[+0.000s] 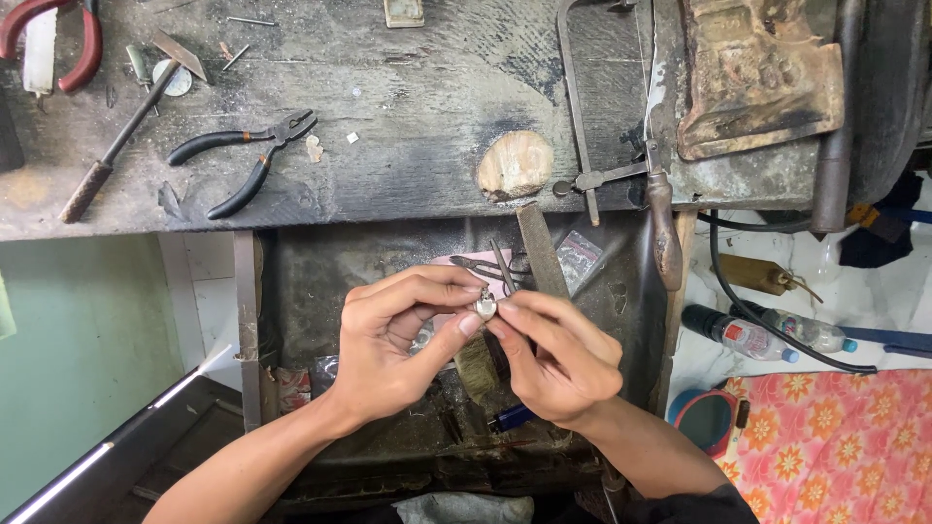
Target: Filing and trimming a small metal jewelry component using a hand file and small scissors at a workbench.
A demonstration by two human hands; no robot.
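Ring piece (484, 307) sits pinched between your left hand (393, 340) and right hand (558, 354), both grips pressed on it; pliers (243, 155) lie unused on the worktop (408, 97).

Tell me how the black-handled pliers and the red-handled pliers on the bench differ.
The black-handled pliers lie wholly in view near the bench's middle left, handles spread and jaws pointing right; the red-handled pliers sit in the top left corner, cut off by the picture's edge, so their jaws are hidden. The black pair lies alone, the red pair beside a white object. Both rest untouched on the worn bench.
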